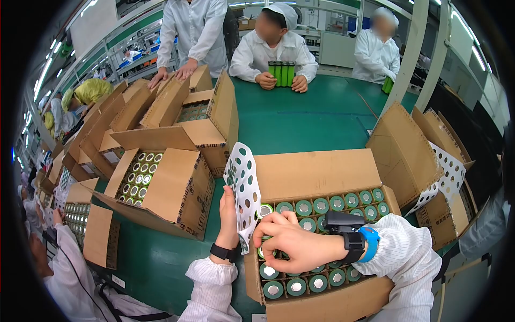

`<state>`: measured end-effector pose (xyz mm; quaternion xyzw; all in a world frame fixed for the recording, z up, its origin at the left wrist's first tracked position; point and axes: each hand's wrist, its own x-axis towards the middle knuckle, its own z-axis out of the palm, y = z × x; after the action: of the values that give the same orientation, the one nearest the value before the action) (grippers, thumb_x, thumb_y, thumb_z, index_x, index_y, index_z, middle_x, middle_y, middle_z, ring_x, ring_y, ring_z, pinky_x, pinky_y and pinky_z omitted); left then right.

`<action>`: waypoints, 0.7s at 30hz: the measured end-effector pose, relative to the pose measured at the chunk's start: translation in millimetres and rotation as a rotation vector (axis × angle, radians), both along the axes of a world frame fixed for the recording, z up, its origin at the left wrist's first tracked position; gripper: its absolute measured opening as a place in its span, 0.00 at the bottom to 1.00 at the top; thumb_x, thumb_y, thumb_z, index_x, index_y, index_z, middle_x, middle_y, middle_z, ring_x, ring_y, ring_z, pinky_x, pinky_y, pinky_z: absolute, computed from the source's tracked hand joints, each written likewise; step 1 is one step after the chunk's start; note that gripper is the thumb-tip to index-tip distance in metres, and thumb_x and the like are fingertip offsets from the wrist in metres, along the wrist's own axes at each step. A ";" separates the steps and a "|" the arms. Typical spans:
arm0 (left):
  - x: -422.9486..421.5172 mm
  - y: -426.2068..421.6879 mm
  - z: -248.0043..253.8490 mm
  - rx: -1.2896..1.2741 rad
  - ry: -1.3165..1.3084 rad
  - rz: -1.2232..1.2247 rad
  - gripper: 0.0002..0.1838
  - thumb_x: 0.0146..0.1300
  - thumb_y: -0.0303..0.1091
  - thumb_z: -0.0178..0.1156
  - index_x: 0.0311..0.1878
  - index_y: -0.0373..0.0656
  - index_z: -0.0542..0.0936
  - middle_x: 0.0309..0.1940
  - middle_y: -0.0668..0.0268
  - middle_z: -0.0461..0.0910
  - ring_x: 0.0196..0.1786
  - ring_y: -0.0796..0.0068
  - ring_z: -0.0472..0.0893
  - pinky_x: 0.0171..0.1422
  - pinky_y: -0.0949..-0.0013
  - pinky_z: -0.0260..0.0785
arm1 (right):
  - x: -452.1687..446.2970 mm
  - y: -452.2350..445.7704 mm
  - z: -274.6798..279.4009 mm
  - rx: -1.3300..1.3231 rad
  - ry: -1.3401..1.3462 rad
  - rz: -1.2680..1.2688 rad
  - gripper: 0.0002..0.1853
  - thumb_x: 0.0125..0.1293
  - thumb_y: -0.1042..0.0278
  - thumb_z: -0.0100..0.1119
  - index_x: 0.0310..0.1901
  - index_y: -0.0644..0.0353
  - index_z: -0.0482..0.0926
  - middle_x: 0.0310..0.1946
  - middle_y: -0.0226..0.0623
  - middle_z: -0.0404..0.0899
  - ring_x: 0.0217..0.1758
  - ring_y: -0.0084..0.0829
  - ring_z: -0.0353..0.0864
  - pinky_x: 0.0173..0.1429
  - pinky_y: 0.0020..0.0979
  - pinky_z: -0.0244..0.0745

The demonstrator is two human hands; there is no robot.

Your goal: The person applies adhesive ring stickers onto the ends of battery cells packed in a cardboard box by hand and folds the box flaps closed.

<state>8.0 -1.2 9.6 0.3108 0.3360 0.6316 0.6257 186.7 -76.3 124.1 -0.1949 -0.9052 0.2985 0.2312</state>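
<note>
My left hand [229,217] is upright at the left edge of the open carton [322,169], closed on a white sheet with round holes [244,188]. Over the carton's left part is my right hand [289,241], its fingers curled down at the cells; whatever its fingertips hold is hidden. Green cylindrical cells [295,286] with pale round tops stand in rows between cardboard dividers. My right hand and wrist cover some of them.
Another open carton [185,188] with cells stands left; more cartons line the green table [300,121] behind it. At right are a carton [402,145] and a perforated sheet [450,172]. Across the table, people in white coats sit or stand, one holding green cells [281,74].
</note>
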 end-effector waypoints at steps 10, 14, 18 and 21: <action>7.6 -0.7 4.5 -0.032 0.026 0.078 0.25 0.68 0.56 0.40 0.46 0.44 0.74 0.25 0.80 0.74 0.20 0.93 0.64 0.22 0.85 0.52 | 0.2 -0.1 0.2 0.012 -0.026 0.007 0.06 0.47 0.72 0.57 0.18 0.57 0.72 0.39 0.31 0.69 0.50 0.35 0.60 0.51 0.37 0.47; 3.6 1.1 -1.1 -0.004 0.052 0.048 0.24 0.68 0.56 0.41 0.46 0.44 0.74 0.26 0.79 0.74 0.21 0.93 0.65 0.22 0.85 0.53 | 0.4 -0.4 -0.5 0.020 -0.050 0.008 0.05 0.48 0.70 0.59 0.20 0.57 0.73 0.41 0.31 0.69 0.51 0.36 0.60 0.50 0.38 0.48; 5.4 -0.3 3.3 -0.017 0.031 0.046 0.24 0.69 0.55 0.40 0.47 0.44 0.74 0.27 0.79 0.75 0.21 0.93 0.65 0.22 0.85 0.53 | -3.0 -5.2 -0.6 0.062 -0.018 -0.032 0.07 0.47 0.73 0.56 0.16 0.60 0.71 0.37 0.32 0.67 0.50 0.35 0.61 0.51 0.38 0.48; 0.9 -1.3 0.9 0.002 -0.030 0.006 0.21 0.69 0.52 0.42 0.46 0.44 0.74 0.28 0.76 0.75 0.24 0.88 0.70 0.25 0.82 0.60 | -4.4 -8.0 0.5 0.122 -0.033 -0.031 0.04 0.46 0.72 0.56 0.20 0.61 0.73 0.37 0.33 0.67 0.49 0.36 0.61 0.51 0.40 0.49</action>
<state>9.0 -2.5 10.5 0.3009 0.3268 0.6385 0.6285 182.3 -84.3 124.6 -0.1994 -0.9223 0.2360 0.2324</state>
